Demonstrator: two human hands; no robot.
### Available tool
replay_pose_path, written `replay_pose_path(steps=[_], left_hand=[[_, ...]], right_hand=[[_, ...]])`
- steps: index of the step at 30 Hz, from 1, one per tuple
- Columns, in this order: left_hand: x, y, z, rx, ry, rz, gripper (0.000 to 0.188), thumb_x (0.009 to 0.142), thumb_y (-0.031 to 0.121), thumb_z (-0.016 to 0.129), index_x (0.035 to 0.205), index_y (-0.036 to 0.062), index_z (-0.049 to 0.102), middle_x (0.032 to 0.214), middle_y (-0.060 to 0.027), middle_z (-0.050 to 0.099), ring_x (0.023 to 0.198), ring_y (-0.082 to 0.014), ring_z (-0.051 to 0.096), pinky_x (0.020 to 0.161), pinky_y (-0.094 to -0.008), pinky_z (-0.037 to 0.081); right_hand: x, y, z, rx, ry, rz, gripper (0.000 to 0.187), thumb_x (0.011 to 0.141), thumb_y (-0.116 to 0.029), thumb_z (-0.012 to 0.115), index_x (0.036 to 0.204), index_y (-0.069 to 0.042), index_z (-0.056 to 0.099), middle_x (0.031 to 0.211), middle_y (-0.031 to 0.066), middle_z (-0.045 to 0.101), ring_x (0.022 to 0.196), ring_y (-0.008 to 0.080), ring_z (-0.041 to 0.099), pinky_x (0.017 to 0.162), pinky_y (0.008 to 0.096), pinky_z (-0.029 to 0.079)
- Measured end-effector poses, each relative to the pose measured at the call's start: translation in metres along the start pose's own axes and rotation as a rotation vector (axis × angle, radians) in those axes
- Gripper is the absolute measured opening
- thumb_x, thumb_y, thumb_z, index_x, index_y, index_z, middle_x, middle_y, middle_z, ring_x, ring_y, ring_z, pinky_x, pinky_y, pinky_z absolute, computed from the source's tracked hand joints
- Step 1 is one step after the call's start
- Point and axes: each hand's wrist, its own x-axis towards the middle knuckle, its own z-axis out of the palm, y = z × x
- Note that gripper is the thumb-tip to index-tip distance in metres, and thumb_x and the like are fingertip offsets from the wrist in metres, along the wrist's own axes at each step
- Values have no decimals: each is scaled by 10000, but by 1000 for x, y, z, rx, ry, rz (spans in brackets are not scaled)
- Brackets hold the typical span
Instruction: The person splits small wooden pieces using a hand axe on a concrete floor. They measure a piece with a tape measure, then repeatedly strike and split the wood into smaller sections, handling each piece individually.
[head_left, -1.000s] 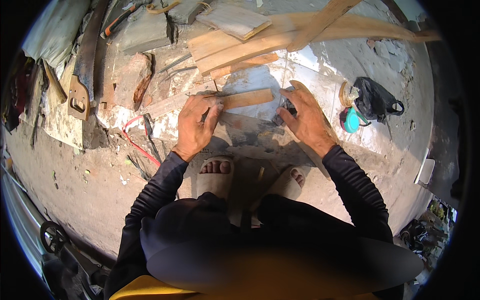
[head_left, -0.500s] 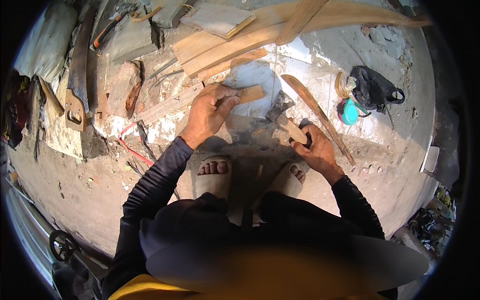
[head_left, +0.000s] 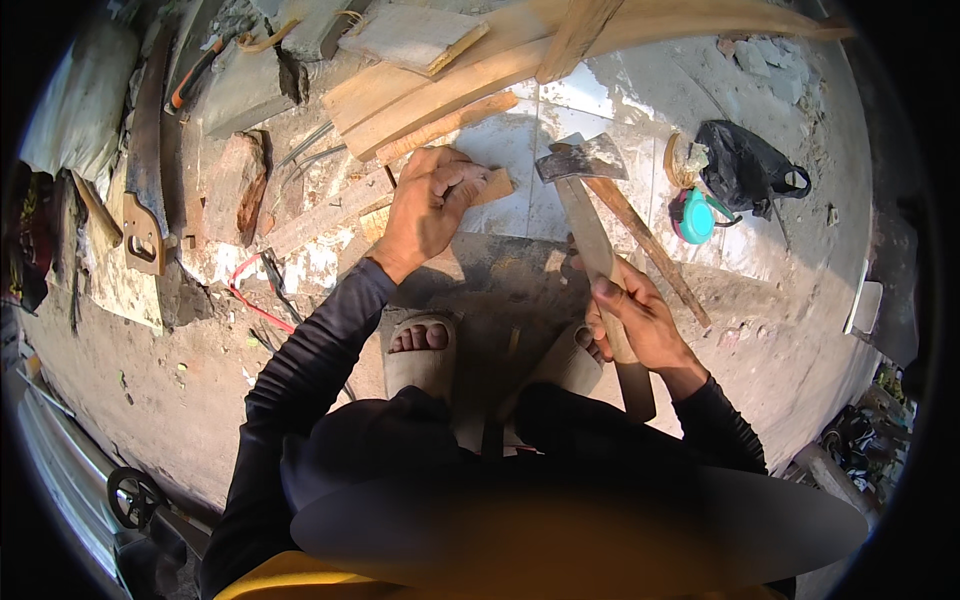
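gripping axe [head_left: 592,235] mid-handle with right hand [head_left: 645,312], likely for balance; pinching wood [head_left: 498,186] in left hand [head_left: 428,208], likely to steady it.

You've got a hatchet [head_left: 591,235] on R: pale wood handle angling near-right, dk grey metal head at far end, blade edge to R. Your short tan wood pc [head_left: 496,186] is L of head, partly hidden in your grip.

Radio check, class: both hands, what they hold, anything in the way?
Right hand gripping hatchet. Left hand holding short wood piece. Possibly in the way: brown stick, partly behind hatchet.
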Motion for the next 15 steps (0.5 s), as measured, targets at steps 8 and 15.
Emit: replay_pose_path(steps=[8,15], left_hand=[[0,-3,13,71,52,8,174,934,59,802,1107,62,825,1062,-99,715,1095,-304,630,976,-392,510],[0,-3,14,135,52,73,158,908,54,798,1064,59,821,1069,-90,723,1023,-315,617,922,-408,496]], right_hand=[[5,2,-1,-284,144,-205,528,1099,-261,642,1552,-72,448,915,38,626,664,75,600,608,282,527],[15,-1,10,-793,222,-411,602,1065,-282,652,1577,-65,421,1225,274,711,1135,457,729,969,491,573]])
